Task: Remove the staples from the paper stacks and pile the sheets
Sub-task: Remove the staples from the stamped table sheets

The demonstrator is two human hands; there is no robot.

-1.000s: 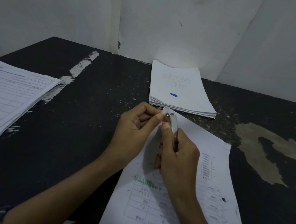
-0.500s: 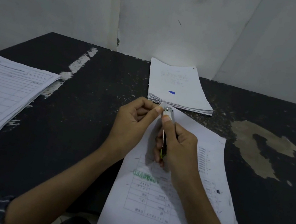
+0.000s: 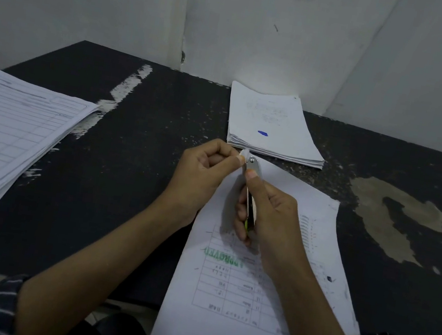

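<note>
Left grip (image 3: pixel 204 173) pinches stack (image 3: pixel 237 294) corner at tool (image 3: pixel 253 168) in right grip (image 3: pixel 272 221).

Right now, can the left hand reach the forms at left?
Probably, once freed: the left hand pinches a corner of the stamped sheets, and only tabletop lies between it and the forms.

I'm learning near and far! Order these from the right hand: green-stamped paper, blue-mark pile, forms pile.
1. Green-stamped paper, beneath the right hand.
2. Blue-mark pile, just beyond, at the back.
3. Forms pile, far left.
</note>
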